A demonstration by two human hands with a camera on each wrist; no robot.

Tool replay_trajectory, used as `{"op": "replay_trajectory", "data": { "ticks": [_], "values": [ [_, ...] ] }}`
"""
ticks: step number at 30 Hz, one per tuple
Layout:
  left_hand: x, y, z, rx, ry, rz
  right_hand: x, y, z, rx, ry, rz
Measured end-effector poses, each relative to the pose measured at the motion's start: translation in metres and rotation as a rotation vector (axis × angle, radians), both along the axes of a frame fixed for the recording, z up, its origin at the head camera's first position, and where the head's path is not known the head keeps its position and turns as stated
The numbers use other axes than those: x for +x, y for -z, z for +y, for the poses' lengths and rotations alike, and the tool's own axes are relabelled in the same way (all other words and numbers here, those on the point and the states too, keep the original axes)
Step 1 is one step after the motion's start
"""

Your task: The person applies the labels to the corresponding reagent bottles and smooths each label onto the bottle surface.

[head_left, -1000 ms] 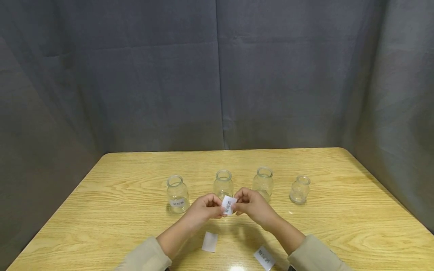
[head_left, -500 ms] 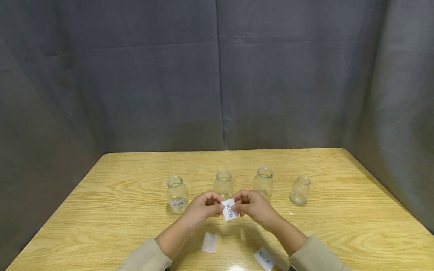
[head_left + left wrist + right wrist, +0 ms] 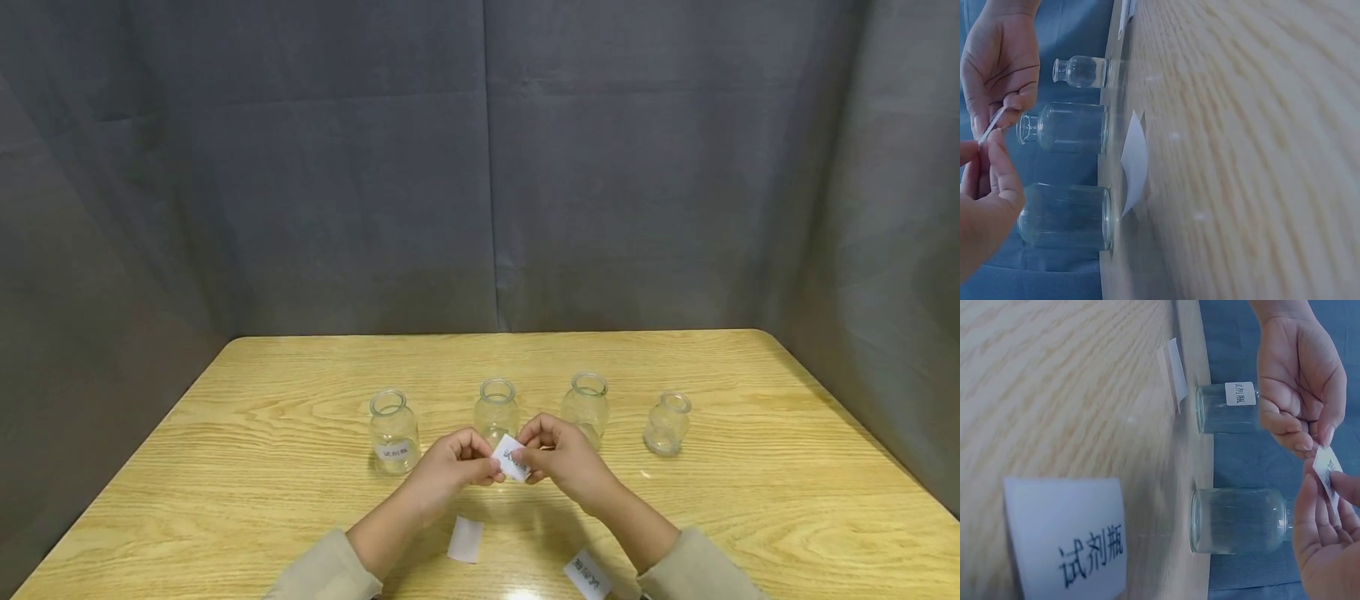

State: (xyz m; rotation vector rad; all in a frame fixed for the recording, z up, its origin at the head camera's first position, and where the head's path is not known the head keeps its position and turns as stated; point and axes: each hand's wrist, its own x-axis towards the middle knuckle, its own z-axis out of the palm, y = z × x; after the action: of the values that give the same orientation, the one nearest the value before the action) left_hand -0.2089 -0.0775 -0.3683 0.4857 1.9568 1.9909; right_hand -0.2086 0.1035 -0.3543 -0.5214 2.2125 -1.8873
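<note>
White label (image 3: 507, 449): held up off the table between the two hands, tilted, with dark printed characters on the face turned toward the person; a thumb covers part of the print.
Left hand (image 3: 450, 468): thumb and curled fingers come together in a pinch on the label's left edge.
Right hand (image 3: 564, 459): pinches the opposite side, thumb lying over the printed face, fingers bent behind it.
Labelled jar (image 3: 394, 425): clear glass, upright, farthest left of the row in the head view, with a printed sticker (image 3: 393, 451) on its front.
Second jar (image 3: 495, 407): upright glass, just beyond the hands, its lower part partly hidden by them.
Third jar (image 3: 585, 404): upright glass, behind the right hand, which covers some of it.
Small jar (image 3: 666, 425): shorter glass, upright, at the right end of the row, well apart from the hands.
Blank slip (image 3: 465, 540): pale paper on the table, below the left hand in the head view; it bows upward in the left wrist view.
Printed card (image 3: 588, 574): white with dark characters, on the table near the right forearm.
Table (image 3: 247, 467): yellowish wood grain.
Curtain (image 3: 337, 183): dark grey cloth, behind and at both sides.
Sleeves (image 3: 330, 569): beige, at both forearms.
</note>
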Motion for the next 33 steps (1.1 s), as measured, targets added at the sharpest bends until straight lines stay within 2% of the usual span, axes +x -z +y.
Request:
{"op": "replay_trajectory", "data": {
  "ticks": [6, 15, 26, 33],
  "values": [
    [0.0, 0.0, -0.002, 0.031, 0.058, -0.027, -0.001, -0.002, 0.005, 0.005, -0.056, 0.031],
    [0.001, -0.005, -0.006, 0.042, 0.108, -0.019, -0.003, -0.002, 0.01, 0.014, -0.125, 0.042],
    [0.0, -0.001, -0.009, 0.065, 0.161, -0.011, -0.004, 0.002, 0.011, -0.008, -0.173, 0.029],
    [0.0, 0.001, -0.009, 0.067, 0.167, -0.015, -0.004, 0.005, 0.012, -0.035, -0.178, 0.012]
  ]
}}
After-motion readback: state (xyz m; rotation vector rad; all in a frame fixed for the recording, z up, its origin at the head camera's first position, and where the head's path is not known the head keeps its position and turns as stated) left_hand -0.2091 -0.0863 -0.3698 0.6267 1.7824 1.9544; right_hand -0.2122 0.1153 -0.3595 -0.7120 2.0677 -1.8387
